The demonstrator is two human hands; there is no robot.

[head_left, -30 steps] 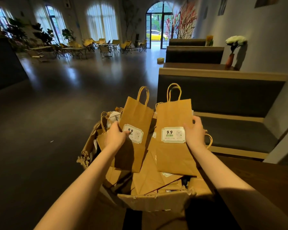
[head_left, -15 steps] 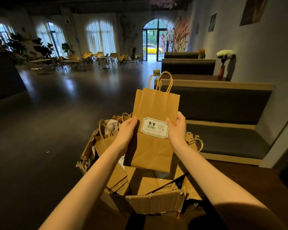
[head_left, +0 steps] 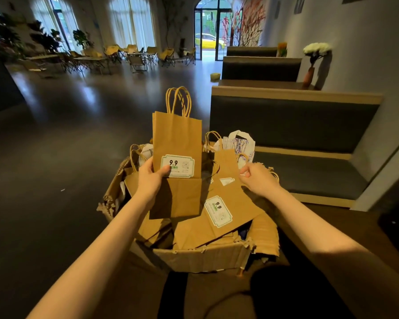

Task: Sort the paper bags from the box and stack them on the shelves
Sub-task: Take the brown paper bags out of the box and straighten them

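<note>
Half a second ago both my hands held the bags together in front of me; now my right hand (head_left: 258, 180) has let go and moved to the right, down toward the box (head_left: 207, 256), and only my left hand (head_left: 151, 178) carries them.

My left grip is closed on the held bags (head_left: 176, 143) — the thumb lies over the white 9.9 label (head_left: 177, 165), the fingers are behind the paper. The bags stand upright above the box. My right grip is narrow, with thumb and fingers coming together at the upper edge of a tilted bag (head_left: 228, 194) that lies in the box; whether it already pinches the paper, I cannot tell.

What could go wrong: I hold the pile with one hand only, on one side, so the back bag may slide out and fall into the box. Also the handles in the box are tangled, and pulling one bag may drag another with it.

Counting: I believe two bags are in my left hand, as I see more than one pair of handles (head_left: 179, 100). In the box I see two more 9.9 labels, several brown bags I cannot count exactly, and one white printed bag (head_left: 242, 143) at the far side. No shelves are in view — the stacking is still ahead.
</note>
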